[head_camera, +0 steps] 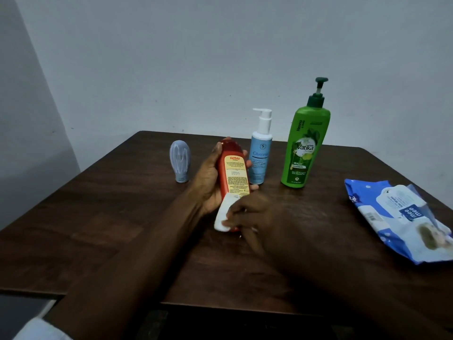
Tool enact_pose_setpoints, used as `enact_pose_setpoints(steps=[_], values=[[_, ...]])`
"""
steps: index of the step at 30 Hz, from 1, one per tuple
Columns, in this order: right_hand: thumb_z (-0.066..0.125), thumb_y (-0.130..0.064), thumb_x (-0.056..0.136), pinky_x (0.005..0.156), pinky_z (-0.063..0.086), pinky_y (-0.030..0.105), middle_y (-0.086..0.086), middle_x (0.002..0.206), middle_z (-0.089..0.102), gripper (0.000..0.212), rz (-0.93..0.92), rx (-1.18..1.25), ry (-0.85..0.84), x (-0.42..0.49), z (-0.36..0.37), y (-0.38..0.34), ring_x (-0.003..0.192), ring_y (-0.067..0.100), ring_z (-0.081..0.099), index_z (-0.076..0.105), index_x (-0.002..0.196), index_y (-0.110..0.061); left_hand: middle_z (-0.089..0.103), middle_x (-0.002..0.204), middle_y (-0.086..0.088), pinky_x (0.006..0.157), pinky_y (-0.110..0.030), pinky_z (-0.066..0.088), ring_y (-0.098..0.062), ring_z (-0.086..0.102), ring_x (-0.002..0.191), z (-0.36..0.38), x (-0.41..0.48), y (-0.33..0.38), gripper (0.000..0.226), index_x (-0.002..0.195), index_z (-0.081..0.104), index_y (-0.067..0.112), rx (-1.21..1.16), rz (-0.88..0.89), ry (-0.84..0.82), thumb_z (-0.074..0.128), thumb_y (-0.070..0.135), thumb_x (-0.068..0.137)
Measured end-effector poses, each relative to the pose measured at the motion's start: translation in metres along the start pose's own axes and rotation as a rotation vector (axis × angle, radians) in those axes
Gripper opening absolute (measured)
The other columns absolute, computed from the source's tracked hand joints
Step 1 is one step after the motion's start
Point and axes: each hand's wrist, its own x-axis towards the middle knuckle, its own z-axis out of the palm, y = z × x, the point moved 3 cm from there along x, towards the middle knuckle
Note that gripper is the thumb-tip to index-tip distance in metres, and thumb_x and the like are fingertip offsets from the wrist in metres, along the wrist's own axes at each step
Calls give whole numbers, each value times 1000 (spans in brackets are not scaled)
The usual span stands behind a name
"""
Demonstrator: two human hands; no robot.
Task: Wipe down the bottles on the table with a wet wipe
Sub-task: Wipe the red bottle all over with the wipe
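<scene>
**Desk:** What does the head view give you?

**Me:** I see the left hand (208,177) wrapped round the red bottle (234,173), which is lifted off the table (122,229) and tilted with its near end towards me. The right hand (259,214) pinches a white wet wipe (223,214) against that near end.

**Desk:** So how far along are we?

**Me:** I'd say mid-wipe on the red one, with the lower part covered and the label side bare. The grey-blue bottle (180,159), the light blue pump bottle (259,158) and the green pump bottle (302,148) stand upright behind it. I can't tell whether any of them has been wiped.

**Desk:** Any spare wipes?

**Me:** The wipes pack (397,217) lies at the right, well apart from the bottles.
</scene>
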Motion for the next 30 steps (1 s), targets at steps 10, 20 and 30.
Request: enact_pose_setpoints(steps=[10,20,30], values=[[71,1,84,82,48,10,-11,97,69,20,312,177,201,-7,-29,33,96,-2,65,75,86,-19,75,103,-12,86,-56,57,-25,69,99,9,-9,9,49,113,64,8,-22,113,-31,41,49,101],[66,-2,76,87,47,20,1,103,70,24,61,27,108,-11,-5,3,99,10,59,79,90,-17,74,98,-6,109,-66,32,-24,61,100,11,-12,10,64,82,83,20,17,122,-104,31,51,104],[73,-14,88,83,58,26,-9,102,70,14,426,295,417,33,-38,46,97,4,67,76,101,-19,67,100,-9,91,-39,51,-21,62,93,16,-12,7,62,116,71,8,91,127,-139,36,55,96]])
